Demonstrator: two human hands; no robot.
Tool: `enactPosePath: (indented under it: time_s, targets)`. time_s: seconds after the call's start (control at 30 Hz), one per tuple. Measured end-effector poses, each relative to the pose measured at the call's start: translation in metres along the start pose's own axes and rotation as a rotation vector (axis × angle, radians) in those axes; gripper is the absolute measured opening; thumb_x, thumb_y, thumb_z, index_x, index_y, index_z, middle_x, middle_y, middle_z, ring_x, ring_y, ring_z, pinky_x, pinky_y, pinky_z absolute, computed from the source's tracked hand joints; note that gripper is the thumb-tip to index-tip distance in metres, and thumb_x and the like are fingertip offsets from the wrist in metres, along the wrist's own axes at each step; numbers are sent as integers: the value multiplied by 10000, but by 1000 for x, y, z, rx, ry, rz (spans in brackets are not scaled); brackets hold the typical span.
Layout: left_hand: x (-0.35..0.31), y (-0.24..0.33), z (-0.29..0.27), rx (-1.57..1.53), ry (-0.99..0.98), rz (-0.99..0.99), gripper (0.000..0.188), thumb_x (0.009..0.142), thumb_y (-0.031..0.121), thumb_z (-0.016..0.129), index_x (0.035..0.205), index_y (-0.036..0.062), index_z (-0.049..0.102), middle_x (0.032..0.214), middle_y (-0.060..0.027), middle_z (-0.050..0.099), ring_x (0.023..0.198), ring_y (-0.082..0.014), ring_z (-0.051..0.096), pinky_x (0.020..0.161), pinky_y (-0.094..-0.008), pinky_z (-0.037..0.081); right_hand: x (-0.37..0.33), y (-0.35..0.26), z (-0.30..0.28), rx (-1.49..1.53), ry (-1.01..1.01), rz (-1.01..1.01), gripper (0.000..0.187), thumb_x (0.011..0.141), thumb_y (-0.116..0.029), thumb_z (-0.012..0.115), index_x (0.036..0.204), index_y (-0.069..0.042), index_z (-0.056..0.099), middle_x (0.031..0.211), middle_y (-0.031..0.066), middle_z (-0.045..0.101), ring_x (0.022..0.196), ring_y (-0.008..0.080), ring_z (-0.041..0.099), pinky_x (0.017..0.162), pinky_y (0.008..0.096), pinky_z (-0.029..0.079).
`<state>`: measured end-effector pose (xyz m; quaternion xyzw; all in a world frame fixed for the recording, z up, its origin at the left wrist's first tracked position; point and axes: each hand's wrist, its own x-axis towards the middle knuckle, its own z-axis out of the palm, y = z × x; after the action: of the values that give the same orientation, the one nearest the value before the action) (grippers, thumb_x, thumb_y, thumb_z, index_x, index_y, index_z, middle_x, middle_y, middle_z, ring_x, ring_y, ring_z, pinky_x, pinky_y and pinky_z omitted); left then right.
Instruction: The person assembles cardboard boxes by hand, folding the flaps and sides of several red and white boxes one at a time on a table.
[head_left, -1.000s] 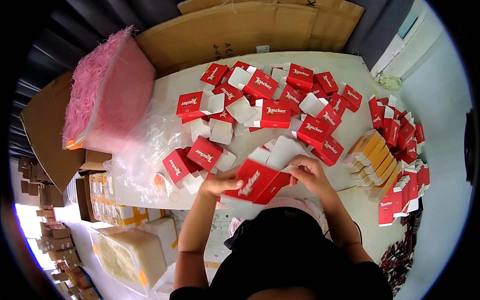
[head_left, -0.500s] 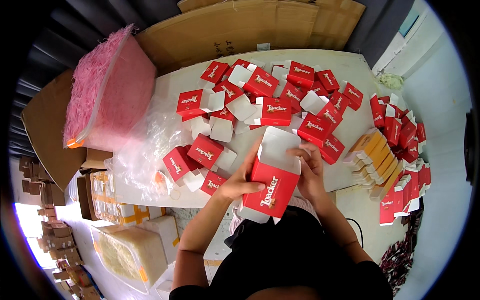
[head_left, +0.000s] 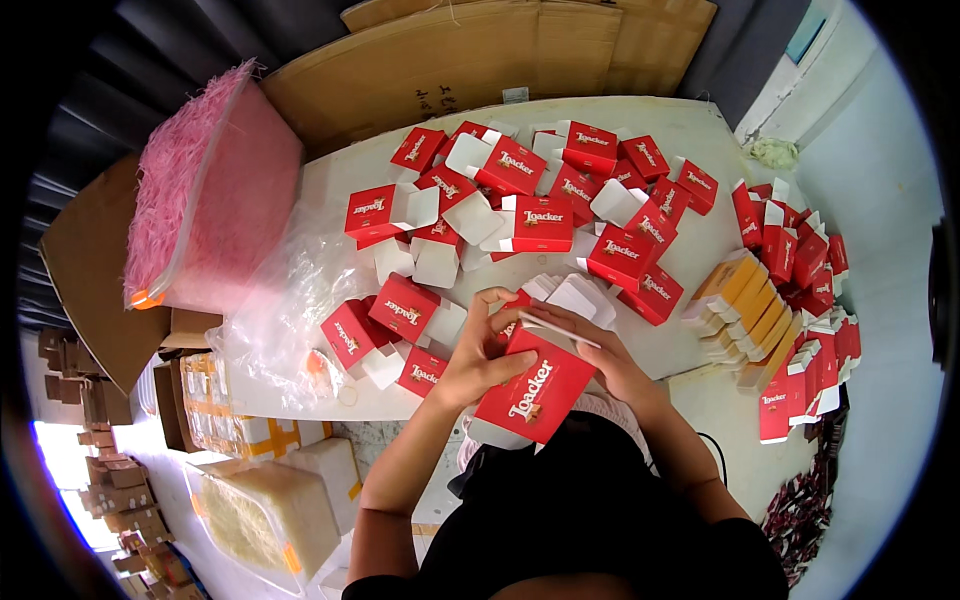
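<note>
A red carton (head_left: 537, 395) with white lettering is held in front of my body, its face tilted up toward me. My left hand (head_left: 487, 352) is wrapped round its left side, thumb across the red face and fingers curled over the upper end. At that upper end my right hand (head_left: 618, 368) grips the edge, where a white flap (head_left: 562, 328) is folded down. A white flap sticks out at the lower end. Just beyond my hands lies a pile of flat cartons (head_left: 572, 296), white sides showing. Part of the right fingers is hidden behind the carton.
Several formed red cartons (head_left: 543, 224), many with flaps raised, spread over the white table (head_left: 290, 395). A clear plastic bag (head_left: 290, 320) and a bin of pink shredded paper (head_left: 235, 200) are at left. Stacked yellow-and-white packs (head_left: 745, 315) and more red cartons (head_left: 795, 255) sit at right.
The raised white flap at the carton's upper end has been folded down, uncovering the flat pile behind it. My right hand has moved down onto that edge; my left fingers have curled over the top.
</note>
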<state>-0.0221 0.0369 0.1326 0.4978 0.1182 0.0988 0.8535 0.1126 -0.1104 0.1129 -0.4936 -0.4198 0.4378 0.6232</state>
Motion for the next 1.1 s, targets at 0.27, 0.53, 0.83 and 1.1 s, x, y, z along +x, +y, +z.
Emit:
enactPosePath:
  time_s: [0.27, 0.53, 0.83, 1.1]
  targets:
    - [6, 5, 5, 230, -80, -42, 457, 762, 7, 642, 1191, 37, 486, 1098, -30, 515, 987, -89, 480, 821, -229, 409, -4, -38, -2, -162, 26, 150, 395, 884, -185, 473, 1220, 25, 485, 1042, 148, 597, 925, 143, 553, 798, 276, 430]
    - [4, 7, 7, 269, -116, 1, 555, 735, 24, 675, 1248, 61, 464, 1134, -13, 507, 1030, -89, 439, 847, -231, 369, -9, -40, 1, -213, 156, 172, 342, 859, -80, 511, 1186, 19, 527, 830, 51, 621, 724, 43, 520, 640, 202, 439]
    - [2, 10, 11, 214, -124, 0, 561, 747, 4, 661, 1266, 62, 454, 1183, -15, 492, 1020, -82, 434, 847, -232, 376, -11, -41, 1, -197, 193, 111, 334, 851, -32, 486, 1175, 34, 530, 790, 12, 585, 669, 27, 467, 579, 186, 403]
    - [-1, 5, 10, 152, -74, -45, 444, 792, -20, 597, 1217, 63, 498, 1156, -19, 509, 846, -51, 476, 675, -179, 413, -14, -45, 4, -259, 132, 46, 330, 872, -40, 467, 1189, 42, 509, 988, 111, 609, 833, 86, 544, 713, 217, 443]
